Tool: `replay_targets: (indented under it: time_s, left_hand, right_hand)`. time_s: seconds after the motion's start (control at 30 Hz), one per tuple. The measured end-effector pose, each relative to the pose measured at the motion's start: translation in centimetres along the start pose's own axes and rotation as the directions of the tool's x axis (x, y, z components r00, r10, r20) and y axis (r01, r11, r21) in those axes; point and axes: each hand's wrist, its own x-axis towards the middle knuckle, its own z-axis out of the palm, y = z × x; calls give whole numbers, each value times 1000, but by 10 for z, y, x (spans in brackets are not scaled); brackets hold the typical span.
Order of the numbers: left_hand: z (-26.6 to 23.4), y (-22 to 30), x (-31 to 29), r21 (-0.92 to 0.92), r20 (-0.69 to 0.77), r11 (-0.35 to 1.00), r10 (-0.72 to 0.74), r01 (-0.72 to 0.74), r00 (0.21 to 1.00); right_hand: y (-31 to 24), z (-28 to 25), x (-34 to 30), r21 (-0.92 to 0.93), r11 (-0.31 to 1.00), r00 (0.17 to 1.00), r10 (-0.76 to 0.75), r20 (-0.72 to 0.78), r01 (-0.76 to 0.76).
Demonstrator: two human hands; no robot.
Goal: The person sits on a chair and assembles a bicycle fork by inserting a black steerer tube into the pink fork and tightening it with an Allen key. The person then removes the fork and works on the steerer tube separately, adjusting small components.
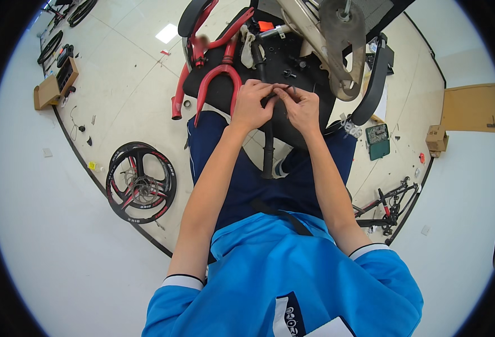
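My left hand [251, 105] and my right hand [303, 110] meet above a black chair seat [284, 55], thumbs and fingertips pinched together. Between them is a small dark piece, too hidden to name. Beneath the hands runs a long black bar [268, 154], reaching from the seat down between my knees. A red bicycle fork [221, 69] lies on the seat left of my left hand, with more red tubing beside it. Beyond the hands are a white cloth [247, 49] and small dark parts [289, 73]. A pale metal bicycle frame part [341, 42] rests at the right.
Black armrests [372, 84] flank the seat. On the tiled floor, black-and-red wheels [139, 164] lie at left, a green case [379, 149] and a dark bicycle frame [392, 210] at right. Cardboard boxes [46, 97] stand along the walls.
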Motion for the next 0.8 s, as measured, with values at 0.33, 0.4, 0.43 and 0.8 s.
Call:
replay_targets:
  time_s: [0.33,0.4,0.43,0.8]
  left_hand:
    - [7,0,-6,-12,-84,983,-183,183,979]
    - [10,0,-6,-1,-107,986,-163,164,981]
    - [11,0,-6,-2,-123,987,-162,163,979]
    - [-20,2,-18,-111,-89,951,-299,289,950]
  right_hand:
    - [5,2,2,92,996,999,-18,45,14]
    - [7,4,0,175,985,1000,6,-12,-4]
    - [11,6,0,160,987,999,-9,-32,14]
    - [11,6,1,107,989,992,-89,-92,98]
